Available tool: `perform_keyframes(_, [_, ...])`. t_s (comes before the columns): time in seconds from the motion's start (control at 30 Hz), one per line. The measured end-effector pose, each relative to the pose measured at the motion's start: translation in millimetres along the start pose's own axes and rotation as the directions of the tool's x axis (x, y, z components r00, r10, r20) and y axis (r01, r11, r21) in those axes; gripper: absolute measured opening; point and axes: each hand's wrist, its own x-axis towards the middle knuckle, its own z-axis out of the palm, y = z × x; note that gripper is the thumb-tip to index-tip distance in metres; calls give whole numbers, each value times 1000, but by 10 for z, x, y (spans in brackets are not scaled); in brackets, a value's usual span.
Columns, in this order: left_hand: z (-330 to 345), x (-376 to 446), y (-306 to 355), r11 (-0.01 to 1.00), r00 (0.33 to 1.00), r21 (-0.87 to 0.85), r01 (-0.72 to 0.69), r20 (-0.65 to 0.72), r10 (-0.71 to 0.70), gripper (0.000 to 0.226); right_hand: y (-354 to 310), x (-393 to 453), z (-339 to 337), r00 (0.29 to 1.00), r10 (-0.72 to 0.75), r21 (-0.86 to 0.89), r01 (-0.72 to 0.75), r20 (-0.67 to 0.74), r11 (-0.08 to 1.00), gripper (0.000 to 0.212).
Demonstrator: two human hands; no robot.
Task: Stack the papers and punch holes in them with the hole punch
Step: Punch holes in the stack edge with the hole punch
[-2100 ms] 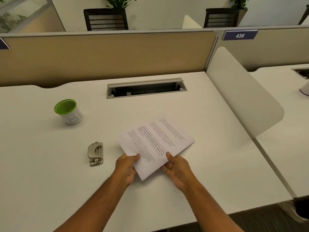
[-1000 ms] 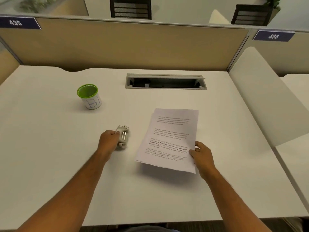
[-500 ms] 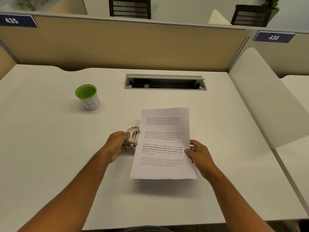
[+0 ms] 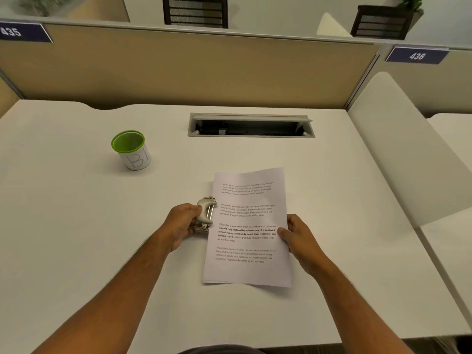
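The left hand (image 4: 182,224) grips the small silver metal hole punch (image 4: 205,213), its slot facing right against the left edge of the printed white paper stack (image 4: 249,226). The right hand (image 4: 297,240) pinches the stack's right edge, thumb on top. The stack's long axis runs away from the person; it seems slightly lifted. A green-rimmed white cup (image 4: 131,149) stands well apart on the white desk (image 4: 76,238), beyond it a grey cable slot (image 4: 251,125).

Left hand (image 4: 181,224) holds hole punch (image 4: 205,212) against papers (image 4: 249,227).
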Motion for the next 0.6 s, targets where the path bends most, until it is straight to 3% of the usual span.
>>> perform_keyframes(0.23, [22,32,-64,998,1000,65,-4,3,3,13,2,14,65,1000,28,40,-28,-2,999,31])
perform_keyframes(0.6, [76,9,-63,974,991,208,-91,-76,109,19,193,136,94,980,120,-82,-135,-160,987,23])
